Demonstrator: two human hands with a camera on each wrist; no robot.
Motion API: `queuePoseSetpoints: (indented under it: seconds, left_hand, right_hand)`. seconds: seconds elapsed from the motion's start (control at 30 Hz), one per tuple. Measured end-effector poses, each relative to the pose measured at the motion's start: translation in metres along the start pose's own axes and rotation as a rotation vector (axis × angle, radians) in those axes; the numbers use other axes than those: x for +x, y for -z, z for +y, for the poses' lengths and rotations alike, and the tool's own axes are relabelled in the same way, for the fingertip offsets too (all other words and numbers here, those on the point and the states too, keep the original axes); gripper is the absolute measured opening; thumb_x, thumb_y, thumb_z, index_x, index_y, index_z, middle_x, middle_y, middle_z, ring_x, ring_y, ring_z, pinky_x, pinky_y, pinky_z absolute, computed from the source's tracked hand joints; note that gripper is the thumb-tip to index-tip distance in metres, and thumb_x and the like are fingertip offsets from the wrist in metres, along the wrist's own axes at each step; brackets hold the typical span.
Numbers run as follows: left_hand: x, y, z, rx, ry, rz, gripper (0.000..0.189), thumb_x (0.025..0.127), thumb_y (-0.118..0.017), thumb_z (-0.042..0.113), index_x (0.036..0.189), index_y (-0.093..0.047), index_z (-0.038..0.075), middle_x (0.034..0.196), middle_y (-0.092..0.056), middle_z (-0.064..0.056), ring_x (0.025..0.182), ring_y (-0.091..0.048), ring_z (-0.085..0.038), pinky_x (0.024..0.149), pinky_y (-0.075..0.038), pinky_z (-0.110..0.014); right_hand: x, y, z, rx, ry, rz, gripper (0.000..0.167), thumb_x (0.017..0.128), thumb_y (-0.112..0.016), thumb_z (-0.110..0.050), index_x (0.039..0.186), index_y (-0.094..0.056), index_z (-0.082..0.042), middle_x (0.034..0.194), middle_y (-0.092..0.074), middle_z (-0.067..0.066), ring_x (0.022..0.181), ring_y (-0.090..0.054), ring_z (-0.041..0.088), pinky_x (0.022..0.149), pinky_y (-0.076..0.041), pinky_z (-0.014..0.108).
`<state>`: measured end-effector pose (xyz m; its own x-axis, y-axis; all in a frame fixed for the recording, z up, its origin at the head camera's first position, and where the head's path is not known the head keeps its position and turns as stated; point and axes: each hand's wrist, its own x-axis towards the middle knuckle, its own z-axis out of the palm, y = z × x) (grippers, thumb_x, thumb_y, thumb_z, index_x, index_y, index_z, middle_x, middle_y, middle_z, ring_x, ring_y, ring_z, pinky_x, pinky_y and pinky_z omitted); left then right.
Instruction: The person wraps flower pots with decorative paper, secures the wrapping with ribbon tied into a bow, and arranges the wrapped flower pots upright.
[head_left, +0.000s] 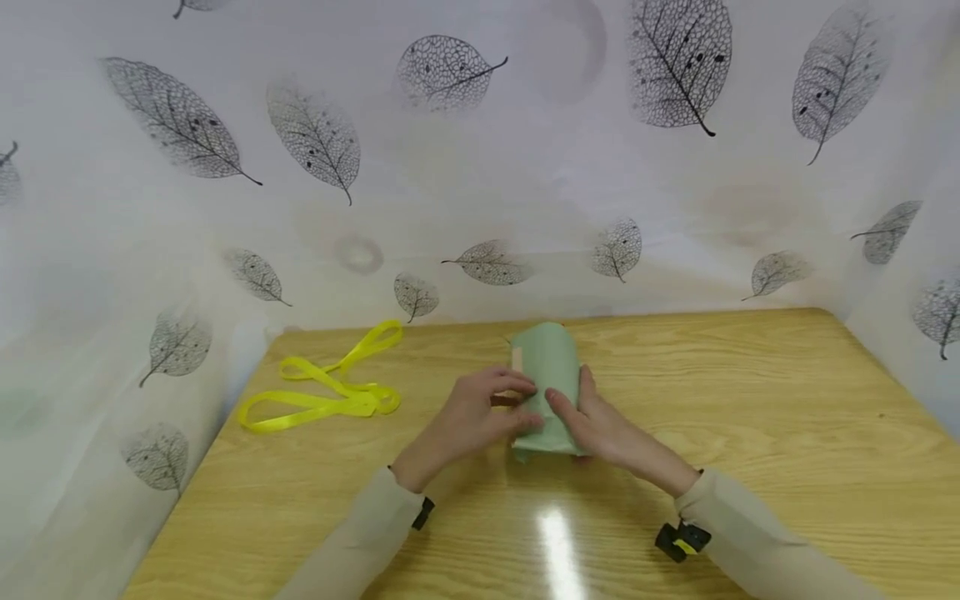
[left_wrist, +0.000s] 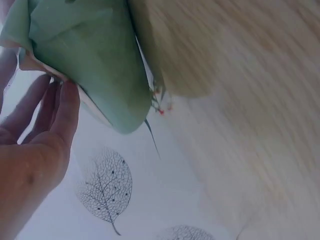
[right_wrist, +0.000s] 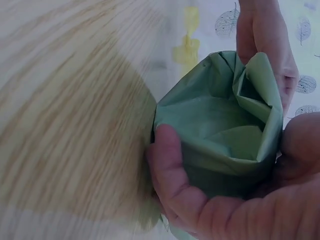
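Wood-grain table (head_left: 750, 392): right hand (head_left: 609, 427) curls round green paper bundle (head_left: 550, 367); left hand (head_left: 480, 407) touches it, thumb apart from fingers. Best press lightly, avoiding creases.

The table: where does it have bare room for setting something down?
Bare: the table right of the right hand, to its right edge; also between the yellow ribbon and left sleeve. Crowded: the middle, where the left hand and right hand touch the green wrap.

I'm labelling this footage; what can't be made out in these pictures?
- Inside the green wrap: head view, hidden by paper.
- Right grip, most fingers: head view, behind the wrap.
- Red specks: left wrist view, too small, blurred.
- Yellow ribbon, its loops: right wrist view, blurred.
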<state>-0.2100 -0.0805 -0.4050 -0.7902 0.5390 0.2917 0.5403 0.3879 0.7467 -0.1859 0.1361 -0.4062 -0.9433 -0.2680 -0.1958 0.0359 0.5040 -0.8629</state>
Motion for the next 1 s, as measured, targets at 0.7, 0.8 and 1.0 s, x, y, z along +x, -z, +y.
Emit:
queuePoseSetpoints:
  seconds: [0.7, 0.8, 1.0]
  left_hand:
    - [-0.008, 0.001, 0.002, 0.021, -0.039, -0.058, 0.049, 0.083, -0.085, 0.017, 0.126, -0.069, 0.0, 0.132, -0.065, -0.013, 0.119, -0.067, -0.028, 0.087, -0.059, -0.022]
    - [-0.01, 0.0, 0.002, 0.053, -0.058, -0.07, 0.05, 0.085, -0.084, 0.018, 0.129, -0.067, 0.001, 0.133, -0.064, -0.012, 0.119, -0.067, -0.027, 0.088, -0.059, -0.023]
    - [-0.013, 0.001, 0.003, 0.129, -0.112, -0.092, 0.061, 0.083, -0.086, 0.022, 0.136, -0.063, 0.002, 0.137, -0.062, -0.01, 0.123, -0.065, -0.024, 0.095, -0.058, -0.027]
  right_hand:
    - [-0.018, 0.02, 0.005, -0.662, 0.665, 0.171, 0.055, 0.097, -0.071, -0.033, 0.143, -0.059, -0.005, 0.154, -0.048, 0.024, 0.136, -0.052, 0.046, 0.106, -0.048, 0.06]
    - [-0.019, 0.02, 0.008, -0.697, 0.709, 0.207, 0.057, 0.093, -0.076, -0.034, 0.141, -0.061, -0.005, 0.15, -0.052, 0.024, 0.132, -0.056, 0.045, 0.103, -0.051, 0.058]
    - [-0.018, 0.018, 0.01, -0.766, 0.735, 0.251, 0.064, 0.088, -0.08, -0.04, 0.143, -0.061, -0.013, 0.149, -0.054, 0.024, 0.127, -0.06, 0.044, 0.093, -0.058, 0.054]
